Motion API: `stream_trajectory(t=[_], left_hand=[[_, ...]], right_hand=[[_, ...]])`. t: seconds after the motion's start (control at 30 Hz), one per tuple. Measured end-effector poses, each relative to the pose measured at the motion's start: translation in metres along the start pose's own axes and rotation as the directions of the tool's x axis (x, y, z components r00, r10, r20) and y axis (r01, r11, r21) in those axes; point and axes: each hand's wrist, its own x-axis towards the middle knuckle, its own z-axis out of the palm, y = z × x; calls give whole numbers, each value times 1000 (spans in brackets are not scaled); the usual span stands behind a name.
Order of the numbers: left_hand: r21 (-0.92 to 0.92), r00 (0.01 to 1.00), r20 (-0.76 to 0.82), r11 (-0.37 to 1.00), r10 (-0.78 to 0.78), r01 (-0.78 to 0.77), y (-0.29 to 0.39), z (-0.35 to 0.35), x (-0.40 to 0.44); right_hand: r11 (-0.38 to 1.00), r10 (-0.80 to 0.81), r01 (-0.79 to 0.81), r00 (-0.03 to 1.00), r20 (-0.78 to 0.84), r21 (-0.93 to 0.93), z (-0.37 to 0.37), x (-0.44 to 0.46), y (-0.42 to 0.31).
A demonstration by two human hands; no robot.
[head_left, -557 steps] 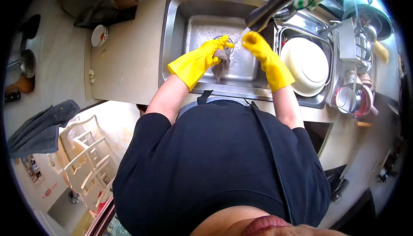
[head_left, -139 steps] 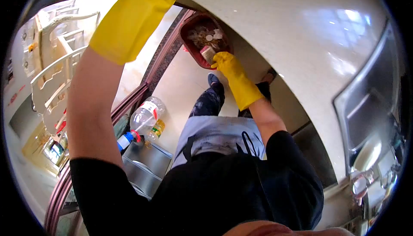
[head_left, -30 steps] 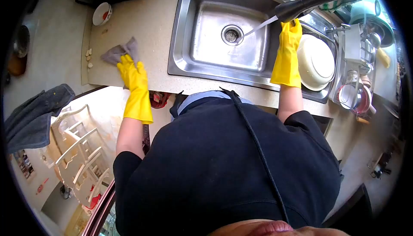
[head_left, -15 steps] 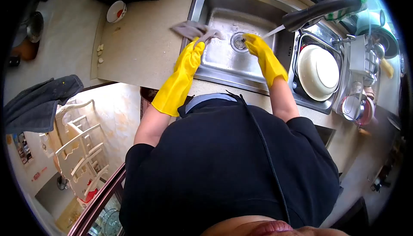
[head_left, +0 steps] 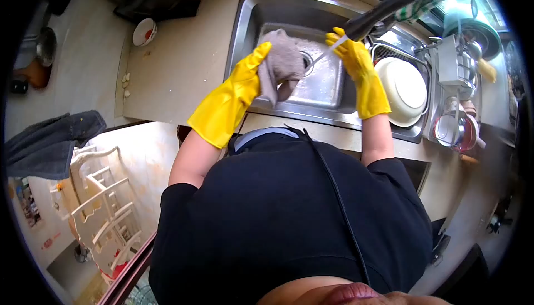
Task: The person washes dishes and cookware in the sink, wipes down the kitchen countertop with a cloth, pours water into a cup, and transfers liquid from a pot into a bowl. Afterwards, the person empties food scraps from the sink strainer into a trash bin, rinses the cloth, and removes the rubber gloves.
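Both hands wear yellow rubber gloves. My left hand grips a grey-brown cloth, which hangs bunched over the left part of the steel sink. My right hand is raised at the sink's right side, empty, its fingers apart. The black faucet reaches in from the upper right, its spout close to the right fingers. A thin stream of water runs down from it toward the drain, which the cloth partly covers.
Right of the sink, a white basin lies upside down in a dish rack. Utensils in a holder stand farther right. On the left counter are a small bowl and several garlic-like pieces. A dark cloth hangs at far left.
My left hand has brought the cloth from the sink's left rim to over the basin near the drain. My right hand has risen from the drain toward the faucet, and its fingers have spread.
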Motion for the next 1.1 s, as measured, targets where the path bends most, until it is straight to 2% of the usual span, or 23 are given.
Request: stream_trajectory(t=[0.1,0.17,0.23,0.27,0.3,0.37,0.43,0.5,0.57,0.6,0.63,0.67,0.7,0.73,0.77,0.83,0.87,0.9,0.97,1.0,1.03,1.07,1.1], left_hand=[[-34,973,121,978,-198,203,-21,19,40],[11,961,108,967,-255,255,-48,12,85],[183,957,93,949,-276,256,-43,36,100],[182,922,163,929,-352,323,-44,30,115],[177,926,178,937,-332,301,-42,25,127],[214,917,135,915,-375,343,-27,17,147],[358,965,-73,897,-251,260,-18,12,159],[487,946,-46,819,-321,302,-16,2,163],[696,950,-180,650,-255,306,-25,5,161],[927,961,-267,255,-64,275,-28,3,167],[940,940,-334,103,77,325,-38,-2,164],[969,975,-156,213,156,121,-50,-12,168],[949,967,17,301,253,-95,-57,-11,168],[802,990,16,589,143,-98,-69,-6,172],[575,998,50,816,36,-58,-73,8,169],[470,983,126,881,-131,57,-76,1,166],[419,963,189,903,-192,98,-79,-6,167],[384,947,245,918,-208,102,-87,-17,170],[332,924,300,934,-239,135,-99,-35,173],[331,924,298,934,-239,135,-107,-47,177],[337,891,243,894,-385,294,-115,-59,182],[334,832,188,830,-522,446,-126,-75,190],[322,750,134,744,-648,585,-135,-89,196]], right_hand=[[977,54,-82,987,149,194,24,10,14],[972,-45,-8,975,220,234,33,8,18],[972,-180,96,892,415,215,34,-2,11],[969,-79,-35,894,441,243,34,-9,3],[947,10,-128,929,370,295,17,-12,7],[980,154,-174,971,185,97,-12,-11,22],[942,239,-186,956,169,-280,-17,-17,12],[950,176,-141,979,104,-279,-3,-26,-1],[918,28,7,996,82,-398,1,-24,0],[914,18,-13,1000,9,-405,25,-35,-17],[928,-16,7,1000,-21,-372,34,-39,-18],[918,-147,152,988,41,-367,31,-33,1],[888,-276,294,956,101,-354,43,-33,3],[924,-134,142,990,47,-356,47,-39,-2],[937,12,-14,1000,-7,-348,66,-51,-25],[991,-4,5,1000,6,-134,77,-46,-28],[991,-2,3,1000,8,-133,68,-42,-19],[994,81,-86,993,83,60,56,-37,-9],[951,149,-189,974,173,244,44,-32,10],[921,117,-111,993,7,373,51,-34,11],[876,104,-12,981,-164,482,56,-36,13],[867,30,105,965,-261,487,35,-16,40],[921,-106,187,964,-242,340,37,-15,31]])
